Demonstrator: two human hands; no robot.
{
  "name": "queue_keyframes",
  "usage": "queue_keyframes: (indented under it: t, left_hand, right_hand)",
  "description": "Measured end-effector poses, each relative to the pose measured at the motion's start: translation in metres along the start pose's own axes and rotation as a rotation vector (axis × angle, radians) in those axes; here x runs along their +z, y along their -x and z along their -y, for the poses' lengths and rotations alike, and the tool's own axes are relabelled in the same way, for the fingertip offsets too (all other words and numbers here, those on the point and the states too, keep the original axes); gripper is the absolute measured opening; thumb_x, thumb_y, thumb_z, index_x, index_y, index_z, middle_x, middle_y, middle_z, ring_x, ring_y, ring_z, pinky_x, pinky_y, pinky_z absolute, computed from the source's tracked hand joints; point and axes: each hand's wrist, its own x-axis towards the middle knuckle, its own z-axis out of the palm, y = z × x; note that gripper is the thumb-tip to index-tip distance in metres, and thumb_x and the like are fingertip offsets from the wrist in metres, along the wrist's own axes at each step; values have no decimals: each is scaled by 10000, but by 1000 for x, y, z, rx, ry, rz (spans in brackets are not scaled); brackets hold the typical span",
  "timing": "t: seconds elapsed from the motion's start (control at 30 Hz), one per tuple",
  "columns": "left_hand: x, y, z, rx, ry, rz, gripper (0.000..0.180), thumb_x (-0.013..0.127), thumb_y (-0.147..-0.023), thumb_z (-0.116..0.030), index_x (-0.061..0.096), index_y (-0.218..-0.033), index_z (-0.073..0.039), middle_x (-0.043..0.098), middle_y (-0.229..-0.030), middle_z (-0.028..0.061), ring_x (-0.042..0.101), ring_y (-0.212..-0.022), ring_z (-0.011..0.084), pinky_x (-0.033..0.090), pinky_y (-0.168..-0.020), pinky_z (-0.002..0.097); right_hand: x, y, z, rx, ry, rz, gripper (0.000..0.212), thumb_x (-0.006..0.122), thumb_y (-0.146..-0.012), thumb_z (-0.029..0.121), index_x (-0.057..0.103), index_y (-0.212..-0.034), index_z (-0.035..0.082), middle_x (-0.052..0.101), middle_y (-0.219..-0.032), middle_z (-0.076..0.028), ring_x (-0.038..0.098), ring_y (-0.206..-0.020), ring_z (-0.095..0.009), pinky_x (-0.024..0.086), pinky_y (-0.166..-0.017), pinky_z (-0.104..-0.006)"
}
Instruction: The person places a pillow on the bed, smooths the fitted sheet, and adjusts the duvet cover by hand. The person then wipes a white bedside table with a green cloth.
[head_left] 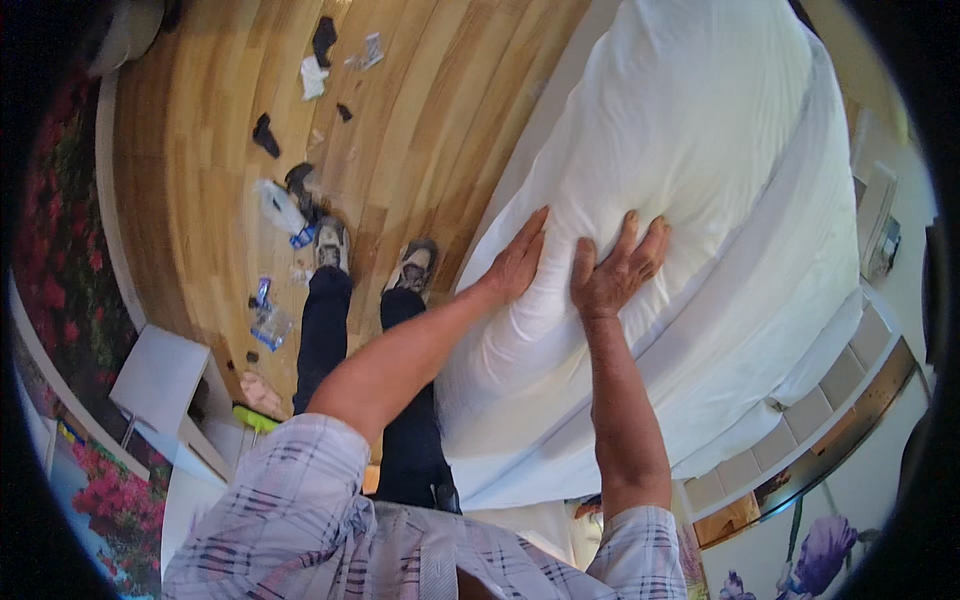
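Observation:
A thick, puffy white duvet (690,110) lies folded in a long bulge along the near side of a bed covered with a white sheet (720,340). My left hand (516,264) rests flat against the duvet's outer side, fingers stretched out. On top of the bulge, my right hand (612,276) presses down with its fingers spread, and creases run out from around it. Neither hand appears to grip the cloth. White pillows (825,345) lie at the bed's right end, by a tiled headboard (806,415).
Beside the bed, my feet stand on a wooden floor (420,120) strewn with dark socks (265,135), a plastic bag (279,205), wrappers (270,325) and scraps. At left is a white cabinet (160,375). A bedside unit (876,215) stands beyond the bed.

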Motion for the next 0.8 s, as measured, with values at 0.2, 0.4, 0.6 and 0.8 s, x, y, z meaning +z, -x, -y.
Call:
queue_keyframes:
  t: [0.2,0.4,0.6,0.8]
  left_hand:
    - [20,23,82,55,-19,-50,572,326,-1133,-316,282,-1628,-32,254,-1686,233,195,-1583,355,150,-1290,417]
    - [1,108,113,7,-540,-14,634,384,-1114,-359,233,-1643,-44,220,-1709,198,206,-1579,364,207,-1266,465]
    - [-57,170,75,-557,-940,423,639,449,-1088,-351,290,-1605,-12,286,-1666,243,288,-1535,411,307,-1224,484]
    - [-54,108,25,94,-346,-225,542,475,-1079,-301,483,-1469,74,547,-1448,320,514,-1381,432,393,-1162,437]
  right_hand:
    - [1,1,4,-10,1,40,743,643,-928,395,384,-1554,89,288,-1584,-296,274,-1469,-526,217,-1196,-630]
    - [1,1,5,-15,10,21,734,643,-924,375,392,-1546,76,290,-1581,-302,265,-1471,-524,218,-1198,-622]
    - [5,5,0,24,11,5,741,716,-869,436,504,-1482,77,316,-1563,-274,296,-1445,-522,245,-1200,-613]
    - [7,10,0,3,39,-38,731,693,-894,471,503,-1489,92,318,-1561,-251,289,-1453,-498,226,-1211,-595]
